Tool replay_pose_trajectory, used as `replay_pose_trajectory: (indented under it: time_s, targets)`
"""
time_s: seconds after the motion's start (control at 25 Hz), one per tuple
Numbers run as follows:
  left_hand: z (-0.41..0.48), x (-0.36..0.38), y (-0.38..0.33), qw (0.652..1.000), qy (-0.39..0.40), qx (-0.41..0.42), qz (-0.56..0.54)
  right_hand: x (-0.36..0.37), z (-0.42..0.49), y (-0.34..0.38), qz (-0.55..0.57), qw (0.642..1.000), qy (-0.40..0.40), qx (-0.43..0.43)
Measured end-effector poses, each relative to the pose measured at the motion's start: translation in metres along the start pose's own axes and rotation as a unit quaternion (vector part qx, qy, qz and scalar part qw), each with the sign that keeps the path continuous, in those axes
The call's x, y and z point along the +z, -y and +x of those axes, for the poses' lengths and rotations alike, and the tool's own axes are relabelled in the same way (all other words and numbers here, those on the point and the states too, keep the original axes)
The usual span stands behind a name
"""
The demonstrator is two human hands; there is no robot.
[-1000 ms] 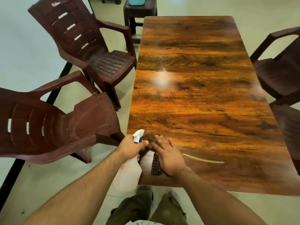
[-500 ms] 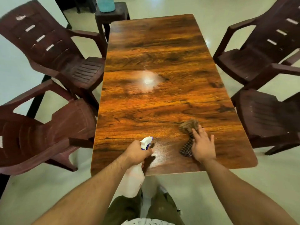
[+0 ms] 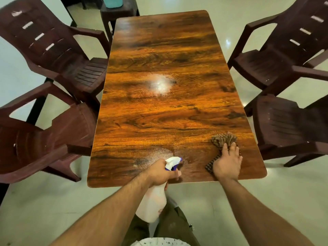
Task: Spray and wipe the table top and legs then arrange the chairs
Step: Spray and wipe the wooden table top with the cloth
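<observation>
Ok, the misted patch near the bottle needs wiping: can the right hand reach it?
Probably yes: the right hand presses the cloth on the table top, but the left hand's spray bottle hovers before the patch.

**Stool and teal container on a glossy floor**

A small dark brown stool [image 3: 128,10] is standing at the top of the view. A teal container [image 3: 113,2] is sitting on its seat, with its upper part cut off by the frame edge. The pale, glossy floor [image 3: 35,210] is spreading out on every side. It is catching a bright glint of light [image 3: 229,42] on the right. A black band [image 3: 38,105] is running diagonally across the floor on the left.
</observation>
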State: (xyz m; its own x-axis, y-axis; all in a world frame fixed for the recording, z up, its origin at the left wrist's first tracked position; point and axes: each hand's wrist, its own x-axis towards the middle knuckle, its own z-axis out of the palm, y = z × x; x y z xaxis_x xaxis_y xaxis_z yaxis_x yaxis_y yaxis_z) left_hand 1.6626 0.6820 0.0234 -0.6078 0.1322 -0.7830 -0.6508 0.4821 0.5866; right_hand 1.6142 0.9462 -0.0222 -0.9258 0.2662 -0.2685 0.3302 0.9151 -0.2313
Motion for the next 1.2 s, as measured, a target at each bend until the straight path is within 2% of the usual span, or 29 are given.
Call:
replay_pose_trajectory:
  time_s: [0.08, 0.16, 0.24, 0.28, 0.32, 0.4, 0.44, 0.48, 0.52, 0.6, 0.68, 0.72, 0.76, 0.84, 0.88, 0.92, 0.96, 1.04, 1.08, 1.12, 1.16, 1.2]
  targets:
    - [-0.001, 0.002, 0.001, 1.000, -0.003, -0.003, 0.007, 0.020, -0.029, 0.028, 0.012, 0.990, 0.047, -0.133]
    - [-0.001, 0.005, 0.002, 0.999, -0.017, -0.012, 0.027, 0.026, -0.049, 0.022, 0.022, 0.946, 0.124, -0.299]
    - [-0.001, 0.003, 0.006, 0.999, -0.014, -0.016, 0.035, 0.015, -0.042, -0.004, 0.034, 0.925, 0.137, -0.353]
    - [-0.002, 0.001, 0.008, 0.999, -0.015, -0.024, 0.023, 0.015, -0.036, -0.015, 0.034, 0.935, 0.112, -0.334]
    - [-0.002, -0.002, 0.013, 0.999, -0.019, -0.030, 0.012, 0.015, -0.031, -0.021, 0.039, 0.958, 0.082, -0.274]
    - [-0.005, -0.011, 0.024, 0.998, -0.042, -0.039, 0.007, 0.022, -0.027, -0.004, 0.052, 0.994, 0.023, -0.093]
    - [-0.009, -0.016, 0.030, 0.998, -0.055, -0.037, 0.004, 0.025, -0.031, 0.020, 0.051, 0.998, 0.004, -0.019]
    - [-0.012, -0.022, 0.037, 0.997, -0.070, -0.040, 0.002, 0.029, -0.036, 0.047, 0.053, 0.999, -0.002, 0.009]
    - [-0.015, -0.027, 0.042, 0.996, -0.072, -0.043, -0.003, 0.036, -0.045, 0.070, 0.054, 0.998, 0.007, -0.015]
    - [-0.019, -0.036, 0.054, 0.997, -0.056, -0.045, -0.017, 0.050, -0.065, 0.096, 0.056, 0.986, 0.048, -0.148]
    - [-0.022, -0.043, 0.060, 0.997, -0.053, -0.045, -0.036, 0.050, -0.070, 0.085, 0.026, 0.955, 0.090, -0.282]
    - [-0.024, -0.047, 0.066, 0.996, -0.060, -0.042, -0.046, 0.048, -0.065, 0.077, 0.006, 0.944, 0.100, -0.313]
    - [-0.027, -0.052, 0.068, 0.996, -0.063, -0.040, -0.056, 0.049, -0.058, 0.075, -0.001, 0.950, 0.091, -0.298]
    - [-0.032, -0.065, 0.081, 0.994, -0.084, -0.037, -0.065, 0.056, -0.059, 0.097, 0.006, 0.989, 0.040, -0.140]
    - [-0.037, -0.073, 0.089, 0.993, -0.096, -0.037, -0.064, 0.061, -0.068, 0.125, 0.013, 0.997, 0.021, -0.075]
    - [-0.041, -0.081, 0.097, 0.992, -0.102, -0.035, -0.064, 0.072, -0.085, 0.156, 0.008, 0.996, 0.027, -0.088]
    - [-0.043, -0.090, 0.104, 0.992, -0.106, -0.026, -0.063, 0.079, -0.105, 0.183, 0.014, 0.984, 0.058, -0.165]
    - [-0.053, -0.109, 0.119, 0.992, -0.099, -0.015, -0.077, 0.102, -0.143, 0.210, 0.030, 0.917, 0.165, -0.362]
    - [-0.059, -0.118, 0.126, 0.992, -0.097, -0.021, -0.080, 0.104, -0.151, 0.208, 0.034, 0.891, 0.202, -0.405]
    - [-0.063, -0.128, 0.134, 0.991, -0.101, -0.029, -0.079, 0.104, -0.147, 0.200, 0.048, 0.881, 0.210, -0.421]
    - [-0.069, -0.136, 0.140, 0.991, -0.102, -0.036, -0.081, 0.104, -0.137, 0.191, 0.057, 0.887, 0.193, -0.416]
    - [-0.071, -0.143, 0.149, 0.990, -0.102, -0.037, -0.085, 0.106, -0.127, 0.184, 0.061, 0.907, 0.159, -0.385]
